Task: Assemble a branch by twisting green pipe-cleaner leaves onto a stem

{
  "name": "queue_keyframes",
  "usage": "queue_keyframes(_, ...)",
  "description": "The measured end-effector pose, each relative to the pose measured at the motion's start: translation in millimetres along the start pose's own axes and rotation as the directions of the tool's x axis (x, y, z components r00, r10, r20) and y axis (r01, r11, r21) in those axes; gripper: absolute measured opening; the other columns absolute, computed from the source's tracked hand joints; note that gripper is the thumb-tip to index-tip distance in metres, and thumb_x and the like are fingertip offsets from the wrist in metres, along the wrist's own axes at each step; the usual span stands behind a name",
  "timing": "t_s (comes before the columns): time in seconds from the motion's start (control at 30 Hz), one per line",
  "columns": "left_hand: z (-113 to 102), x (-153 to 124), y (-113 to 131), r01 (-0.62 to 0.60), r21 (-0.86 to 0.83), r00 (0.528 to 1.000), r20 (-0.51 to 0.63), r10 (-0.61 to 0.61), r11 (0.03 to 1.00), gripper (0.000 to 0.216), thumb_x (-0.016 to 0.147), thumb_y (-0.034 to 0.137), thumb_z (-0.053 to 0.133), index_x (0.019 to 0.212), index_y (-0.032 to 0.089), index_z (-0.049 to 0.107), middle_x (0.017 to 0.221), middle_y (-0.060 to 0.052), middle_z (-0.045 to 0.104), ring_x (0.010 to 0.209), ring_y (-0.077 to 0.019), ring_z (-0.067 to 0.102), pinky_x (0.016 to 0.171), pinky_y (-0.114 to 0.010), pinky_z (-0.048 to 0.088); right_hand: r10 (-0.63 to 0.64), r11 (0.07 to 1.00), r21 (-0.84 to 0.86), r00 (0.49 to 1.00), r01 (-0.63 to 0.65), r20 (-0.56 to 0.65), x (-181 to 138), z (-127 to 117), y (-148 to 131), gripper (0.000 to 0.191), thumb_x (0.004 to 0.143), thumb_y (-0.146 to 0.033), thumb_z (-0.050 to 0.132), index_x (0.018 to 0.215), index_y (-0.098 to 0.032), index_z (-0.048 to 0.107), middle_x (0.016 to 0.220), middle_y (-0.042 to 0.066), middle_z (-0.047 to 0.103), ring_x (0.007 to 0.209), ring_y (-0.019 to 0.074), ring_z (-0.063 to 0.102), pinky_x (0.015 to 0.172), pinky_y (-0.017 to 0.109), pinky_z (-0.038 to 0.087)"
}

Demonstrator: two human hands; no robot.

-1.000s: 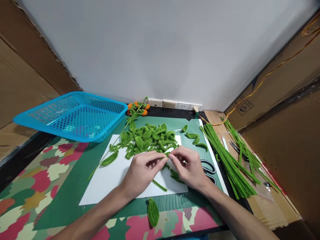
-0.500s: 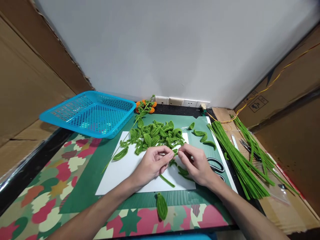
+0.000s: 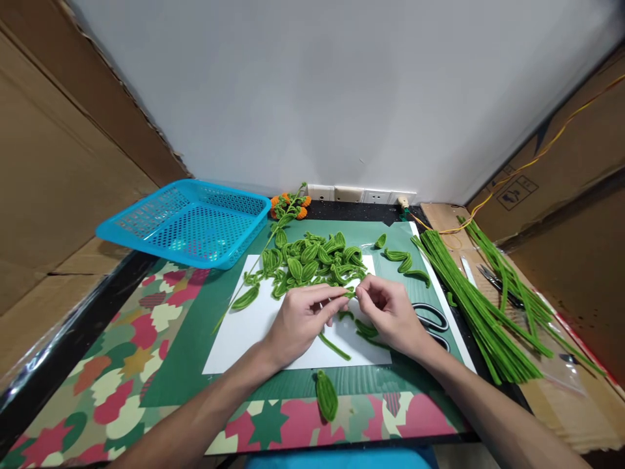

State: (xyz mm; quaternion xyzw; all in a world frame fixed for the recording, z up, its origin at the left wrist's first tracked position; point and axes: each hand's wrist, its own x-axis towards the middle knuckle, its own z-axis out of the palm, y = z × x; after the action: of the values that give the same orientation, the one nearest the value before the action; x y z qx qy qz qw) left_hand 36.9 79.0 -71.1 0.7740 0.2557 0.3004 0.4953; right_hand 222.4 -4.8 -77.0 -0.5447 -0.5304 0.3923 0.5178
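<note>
My left hand is closed in a pinch on a short green pipe cleaner, just above the white paper. Close beside it, my right hand pinches the same piece from the other side, its thumb and forefinger together. The fingers cover most of the held piece. Beneath my left hand a straight green strand shows; I cannot tell if it joins the held piece. Looped green pipe-cleaner leaves are heaped beyond my hands, and one finished-looking leaf lies near the front.
A blue perforated basket stands at the back left, beside orange flowers on a green stem. Scissors lie by my right wrist. At the right are a bundle of green pipe cleaners, pliers and a yellow wire.
The whole view has shifted slightly, so things appear a little further right. Both hands keep their pinch on the small green piece, with only slight finger movement.
</note>
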Motion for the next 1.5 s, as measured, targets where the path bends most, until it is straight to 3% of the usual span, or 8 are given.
queue_keyframes(0.1,-3,-1,-3,-0.231,0.223,0.971,-0.013,0.239,0.947,0.015,0.097,0.021,0.072,0.106,0.016,0.083,0.078,-0.005,0.078,0.064,-0.0145,0.066,0.062,-0.025,0.052,0.025,0.998,0.065,1.0,-0.026,0.009,0,3,-1,0.03,0.101,-0.038,0.057,0.077,-0.02,0.054,0.064,-0.006,0.041,0.054,0.0091,0.032,0.048,0.022,0.027)
queue_keyframes(0.2,-1,-3,-7,-0.265,0.279,0.956,-0.05,0.289,0.923,0.013,0.095,0.021,0.074,0.103,0.015,0.083,0.073,-0.004,0.078,0.057,-0.0138,0.067,0.058,-0.025,0.052,0.01,0.999,0.053,1.0,-0.01,-0.009,-1,5,-2,0.03,0.101,-0.037,0.058,0.076,-0.02,0.056,0.062,-0.006,0.041,0.053,0.009,0.034,0.048,0.023,0.028)
queue_keyframes(0.5,4,-3,-1,-0.025,0.103,0.999,-0.043,0.029,0.994,0.013,0.094,0.026,0.075,0.097,0.016,0.083,0.081,-0.005,0.083,0.065,-0.0177,0.076,0.063,-0.025,0.059,-0.074,0.989,-0.139,0.992,0.059,-0.101,-2,8,3,0.027,0.097,-0.028,0.058,0.072,-0.019,0.055,0.058,-0.006,0.044,0.051,0.0088,0.037,0.049,0.023,0.029)
queue_keyframes(0.7,6,0,6,0.198,-0.105,0.98,0.051,-0.193,0.975,0.021,0.096,0.035,0.072,0.092,0.015,0.079,0.077,-0.004,0.078,0.064,-0.0161,0.07,0.061,-0.025,0.056,-0.187,0.953,-0.254,0.98,0.165,-0.066,-2,5,3,0.022,0.102,-0.027,0.054,0.082,-0.02,0.059,0.067,-0.003,0.055,0.055,0.0102,0.045,0.053,0.023,0.035)
queue_keyframes(0.83,5,2,9,0.233,-0.15,0.969,0.114,-0.217,0.961,0.023,0.096,0.034,0.071,0.086,0.014,0.077,0.073,-0.004,0.074,0.06,-0.0129,0.065,0.059,-0.022,0.052,-0.345,0.856,-0.41,0.938,0.314,-0.002,-2,2,3,0.018,0.103,-0.024,0.054,0.088,-0.02,0.06,0.073,-0.001,0.059,0.058,0.011,0.048,0.054,0.024,0.036)
queue_keyframes(1.07,5,2,10,0.293,-0.222,0.954,0.139,-0.267,0.93,0.031,0.097,0.038,0.07,0.079,0.013,0.072,0.068,-0.003,0.07,0.053,-0.0107,0.059,0.051,-0.02,0.048,-0.498,0.678,-0.595,0.865,0.432,0.06,-1,1,9,0.024,0.106,-0.019,0.05,0.083,-0.021,0.056,0.071,0.0,0.058,0.059,0.0123,0.049,0.056,0.026,0.038)
queue_keyframes(1.5,6,-3,7,0.218,-0.066,0.974,0.082,-0.212,0.974,0.025,0.095,0.027,0.068,0.073,0.016,0.072,0.064,-0.002,0.071,0.059,-0.0136,0.064,0.058,-0.022,0.051,-0.541,0.429,-0.789,0.824,0.44,0.166,-5,4,8,0.033,0.109,-0.016,0.046,0.079,-0.021,0.059,0.068,0.001,0.056,0.057,0.0146,0.048,0.056,0.031,0.036)
